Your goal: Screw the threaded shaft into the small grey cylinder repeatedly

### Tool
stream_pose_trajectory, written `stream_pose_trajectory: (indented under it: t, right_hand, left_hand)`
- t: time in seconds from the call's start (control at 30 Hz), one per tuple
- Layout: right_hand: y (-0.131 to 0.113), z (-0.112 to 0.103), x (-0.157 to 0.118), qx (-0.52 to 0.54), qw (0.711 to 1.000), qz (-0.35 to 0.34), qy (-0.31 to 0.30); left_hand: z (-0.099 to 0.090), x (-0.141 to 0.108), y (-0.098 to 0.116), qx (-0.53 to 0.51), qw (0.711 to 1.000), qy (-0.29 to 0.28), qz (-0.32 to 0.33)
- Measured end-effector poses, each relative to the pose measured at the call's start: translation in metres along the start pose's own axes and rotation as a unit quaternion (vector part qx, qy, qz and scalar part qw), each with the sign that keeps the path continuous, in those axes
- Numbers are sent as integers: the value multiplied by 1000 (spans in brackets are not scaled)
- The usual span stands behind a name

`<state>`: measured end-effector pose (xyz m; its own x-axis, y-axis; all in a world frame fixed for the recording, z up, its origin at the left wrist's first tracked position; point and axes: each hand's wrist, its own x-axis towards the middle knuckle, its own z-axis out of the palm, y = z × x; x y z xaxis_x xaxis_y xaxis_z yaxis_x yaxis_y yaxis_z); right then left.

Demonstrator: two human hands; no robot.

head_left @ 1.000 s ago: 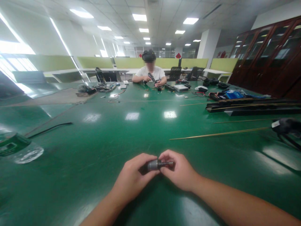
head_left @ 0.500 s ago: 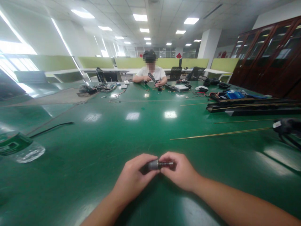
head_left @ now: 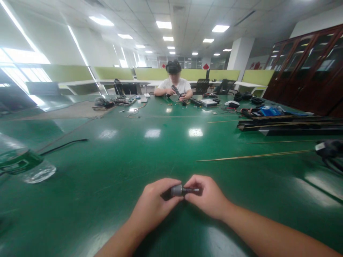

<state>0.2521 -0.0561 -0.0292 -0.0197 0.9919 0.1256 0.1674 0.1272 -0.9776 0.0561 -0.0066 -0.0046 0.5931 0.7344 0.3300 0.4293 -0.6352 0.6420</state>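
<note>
So, grey-and-black tool [head_left: 177,190] is at the near middle of the scene, lying sideways w/ its thin shaft pointing right; held btwn both hands, over the green tabletop [head_left: 128,157]. Can't tell if it touches the surface. Left hand [head_left: 158,198]: curled round the thick grey body, thumb on the near side, fingers on the far side; the tool's left end is hidden in the palm. Right hand [head_left: 210,196]: pinched in narrow, thumb & fingers at the dark neck, shaft running into the hollow of the hand. Fingertips of both hands nearly meet.

Left side, near: clear bottle w/ green label [head_left: 24,164], lying tilted, & black cable [head_left: 65,145] just beyond it. Right side: thin gold rods [head_left: 254,156] run approx. left-right, ends near a black device w/ cord [head_left: 329,148]. Farther back on the right, long black channels [head_left: 289,128] w/ more rods on top, then a blue item [head_left: 269,110].

Far side, middle: co-worker in white top [head_left: 184,85], dark tool in one hand, a white box [head_left: 209,102] & misc. small parts nearby. Dark wood cabinet [head_left: 308,67], far right.
</note>
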Motion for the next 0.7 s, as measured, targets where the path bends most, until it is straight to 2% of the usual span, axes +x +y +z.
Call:
stream_pose_trajectory:
  t: [0.7]
  right_hand:
    - [1, -1, -1, 23, 1000, 4, -3]
  left_hand:
    - [-3, 0, 0, 8, 1000, 1, 5]
